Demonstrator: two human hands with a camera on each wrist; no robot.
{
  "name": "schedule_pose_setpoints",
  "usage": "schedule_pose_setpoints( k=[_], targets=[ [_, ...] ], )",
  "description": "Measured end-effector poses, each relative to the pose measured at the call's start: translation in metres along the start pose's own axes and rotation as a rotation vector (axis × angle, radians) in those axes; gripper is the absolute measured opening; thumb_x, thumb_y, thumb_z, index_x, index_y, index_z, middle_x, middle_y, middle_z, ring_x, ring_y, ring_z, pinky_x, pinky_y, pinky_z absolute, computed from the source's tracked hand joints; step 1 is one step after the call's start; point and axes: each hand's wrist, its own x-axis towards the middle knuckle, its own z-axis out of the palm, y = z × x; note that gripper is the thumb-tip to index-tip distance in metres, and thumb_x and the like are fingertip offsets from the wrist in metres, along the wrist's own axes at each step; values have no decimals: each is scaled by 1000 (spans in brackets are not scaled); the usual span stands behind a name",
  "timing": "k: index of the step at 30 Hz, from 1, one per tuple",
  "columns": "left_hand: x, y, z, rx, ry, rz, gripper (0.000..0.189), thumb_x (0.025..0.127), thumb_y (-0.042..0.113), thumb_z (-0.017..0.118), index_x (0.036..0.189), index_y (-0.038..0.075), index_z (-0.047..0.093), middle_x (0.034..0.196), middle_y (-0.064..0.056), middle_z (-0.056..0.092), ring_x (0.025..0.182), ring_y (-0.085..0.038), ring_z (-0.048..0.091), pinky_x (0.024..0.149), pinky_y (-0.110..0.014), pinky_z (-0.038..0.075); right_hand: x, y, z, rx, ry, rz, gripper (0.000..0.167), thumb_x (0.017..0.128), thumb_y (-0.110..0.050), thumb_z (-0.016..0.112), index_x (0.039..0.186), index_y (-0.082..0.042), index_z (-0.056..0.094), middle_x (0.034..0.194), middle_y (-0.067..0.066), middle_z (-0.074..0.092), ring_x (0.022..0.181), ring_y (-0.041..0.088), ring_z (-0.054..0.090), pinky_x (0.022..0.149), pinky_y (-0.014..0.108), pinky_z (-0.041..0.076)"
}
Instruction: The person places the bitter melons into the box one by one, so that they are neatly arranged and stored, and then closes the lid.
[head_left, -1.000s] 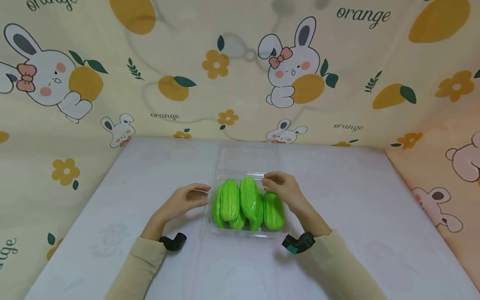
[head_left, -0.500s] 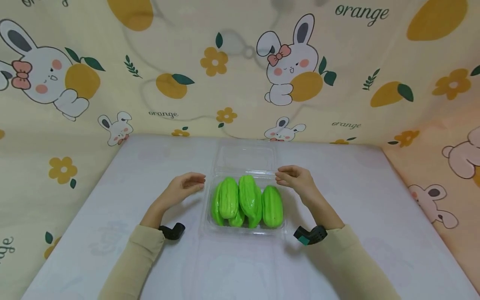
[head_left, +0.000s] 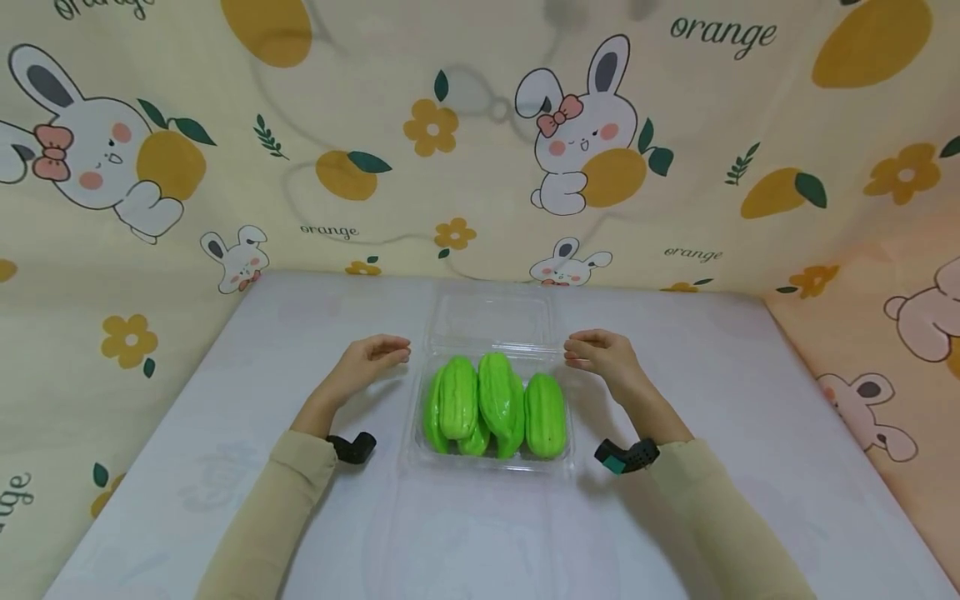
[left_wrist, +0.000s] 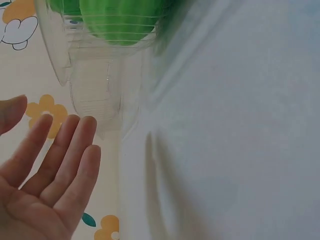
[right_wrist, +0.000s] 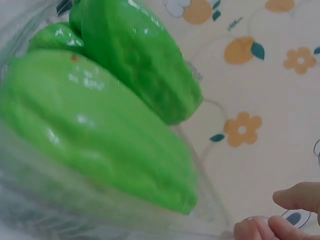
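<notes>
An open clear plastic clamshell box [head_left: 487, 467] stands mid-table in the head view, its lid [head_left: 493, 321] folded back toward the wall. Several glossy green, long, ridged fruits [head_left: 501, 404] lie in it, some partly on top of others. Off the box's left back corner hovers my left hand [head_left: 366, 362], holding nothing; the left wrist view shows its fingers [left_wrist: 72, 165] extended and spread, apart from the box. My right hand [head_left: 609, 360] hangs beside the right back corner, fingers loosely bent with nothing between them. Only its fingertips [right_wrist: 290, 197] appear in the right wrist view.
A white cloth covers the table [head_left: 675, 375]. Behind it and at both sides hangs a printed curtain [head_left: 465, 183] with rabbits and oranges. Each wrist wears a black camera mount [head_left: 352, 448].
My right hand has left the rightmost fruit and the box's edge, moving outward to the right. My left hand has drawn back slightly from the left side and moved farther away from me.
</notes>
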Motion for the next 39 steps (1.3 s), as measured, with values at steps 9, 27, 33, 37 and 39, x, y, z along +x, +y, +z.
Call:
schedule_pose_setpoints(
  k=[9, 27, 33, 37, 39],
  targets=[
    [19, -6, 1, -81, -3, -32, 43, 100, 18, 52, 131, -11, 51, 125, -32, 61, 112, -34, 65, 94, -34, 55, 13, 7, -5, 55, 54, 52, 30, 94, -9, 59, 116, 10, 52, 76, -13, 63, 73, 0, 65, 73, 16, 56],
    [43, -4, 8, -187, 23, -181, 45, 99, 21, 54, 134, -7, 50, 122, -25, 64, 87, -1, 67, 89, -24, 56, 29, 26, -6, 45, -36, 182, 40, 96, -21, 60, 125, 5, 52, 75, -16, 67, 72, -2, 64, 71, 14, 53],
    [45, -1, 12, -185, 36, -191, 45, 99, 22, 55, 133, -8, 51, 125, -28, 62, 86, -1, 66, 90, -26, 56, 29, 26, -3, 44, -48, 170, 48, 97, -20, 57, 131, 12, 45, 74, -16, 66, 71, -2, 63, 70, 13, 52],
    [48, 1, 15, -169, 38, -199, 45, 99, 22, 54, 132, -8, 52, 126, -28, 62, 92, -6, 67, 93, -29, 55, 30, 26, -1, 28, -46, 170, 48, 97, -20, 57, 131, 13, 46, 73, -17, 66, 70, -3, 63, 69, 12, 52],
    [50, 1, 17, -168, 39, -203, 44, 99, 21, 54, 132, -7, 53, 125, -27, 63, 95, -10, 68, 92, -29, 55, 31, 26, 0, 22, -41, 171, 47, 97, -20, 57, 130, 12, 47, 72, -17, 66, 70, -3, 63, 69, 12, 51]
  ],
)
